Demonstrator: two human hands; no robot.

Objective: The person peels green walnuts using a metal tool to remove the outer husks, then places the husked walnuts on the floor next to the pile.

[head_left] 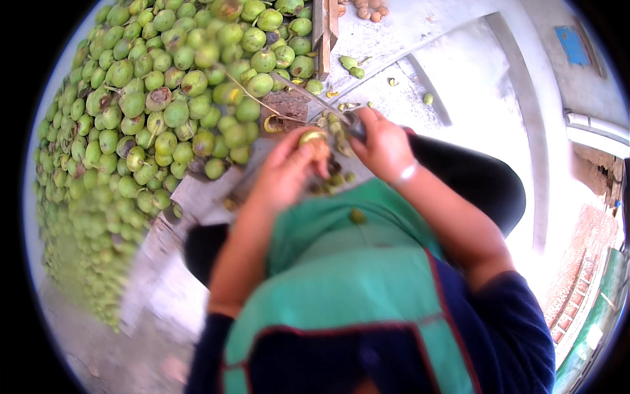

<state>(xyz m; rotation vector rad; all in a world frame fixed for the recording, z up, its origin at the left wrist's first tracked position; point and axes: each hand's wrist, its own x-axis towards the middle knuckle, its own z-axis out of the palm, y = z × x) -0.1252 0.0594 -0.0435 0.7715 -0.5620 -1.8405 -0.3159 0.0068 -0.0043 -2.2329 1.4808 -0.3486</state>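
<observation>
My left hand (283, 172) holds a partly peeled round green fruit (314, 141), its pale brown inside showing. My right hand (386, 148) grips a knife (315, 100) by its dark handle, the thin blade pointing up and left past the fruit. Both hands work over my lap, above a green apron (357, 262). Small green peel scraps (336, 178) lie on the apron just below the hands.
A large heap of green fruits (151, 111) fills the left and upper left. A wooden plank (325, 36) stands at the top. Several brown shelled nuts (371, 10) lie at the top. Peel pieces (351, 65) scatter over the pale concrete floor (472, 85) to the right.
</observation>
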